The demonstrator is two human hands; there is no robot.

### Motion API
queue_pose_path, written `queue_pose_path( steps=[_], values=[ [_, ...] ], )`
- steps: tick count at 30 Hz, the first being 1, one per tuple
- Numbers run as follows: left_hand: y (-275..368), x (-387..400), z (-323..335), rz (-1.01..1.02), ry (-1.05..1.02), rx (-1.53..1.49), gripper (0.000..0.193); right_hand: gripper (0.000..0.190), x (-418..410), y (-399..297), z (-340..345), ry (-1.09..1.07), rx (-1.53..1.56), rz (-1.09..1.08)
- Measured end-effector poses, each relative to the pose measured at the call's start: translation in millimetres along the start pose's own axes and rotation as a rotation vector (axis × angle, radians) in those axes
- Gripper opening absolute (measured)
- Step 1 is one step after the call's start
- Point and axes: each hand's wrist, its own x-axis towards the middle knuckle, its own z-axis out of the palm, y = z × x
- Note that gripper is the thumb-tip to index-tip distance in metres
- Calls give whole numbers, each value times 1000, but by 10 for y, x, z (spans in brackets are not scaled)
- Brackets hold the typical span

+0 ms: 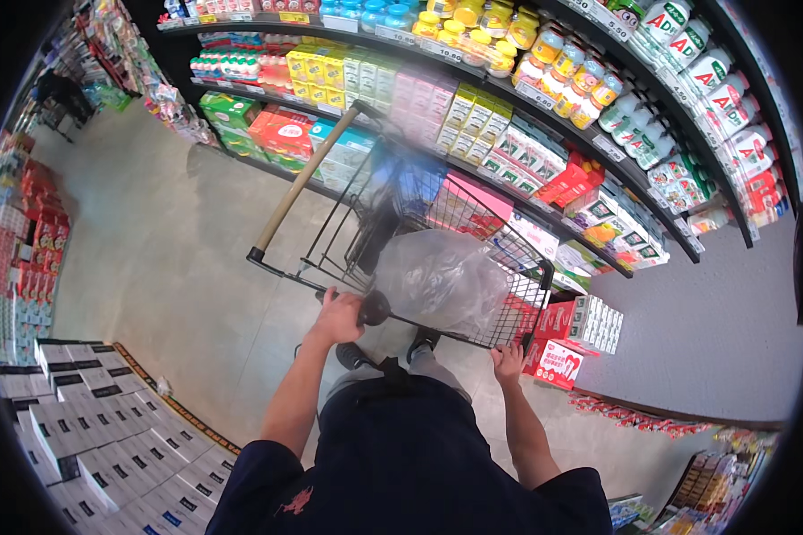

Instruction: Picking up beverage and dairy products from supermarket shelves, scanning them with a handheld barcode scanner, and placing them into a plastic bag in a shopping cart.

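Note:
A wire shopping cart [465, 334] stands sideways before me, its tan push handle [308, 180] at the left. My left hand [340, 317] is closed around the near side of its frame, beside a dark round object [375, 308]. With curled fingers, my right hand [508, 361] grips the near corner of the basket rim. Inside the basket lies a translucent plastic bag [435, 277]; what it holds is unclear. A blurred, dark and blue area at the cart's handle end cannot be made out.
Shelves [401, 37] of bottled and boxed drinks curve along the cart's far side. Red and white cartons [562, 364] stand on the floor near its right end. Stacked white boxes [114, 435] are at the lower left. A person [63, 97] is in the aisle at the upper left.

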Motion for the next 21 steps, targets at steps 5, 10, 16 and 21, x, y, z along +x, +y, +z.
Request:
queue_pose_path(
  steps=[5, 10, 16, 21],
  values=[
    [-103, -196, 79, 63, 25, -18, 57, 45, -69, -73, -21, -146, -42, 175],
    [-218, -466, 96, 113, 72, -110, 53, 46, -36, -212, -177, -347, -71, 193],
    [-513, -891, 163, 89, 94, -220, 57, 51, -91, -521, -323, -498, -157, 120],
    [-713, -1187, 149, 16, 213, -323, 55, 54, -77, -801, -363, -587, -185, -18]
  ],
)
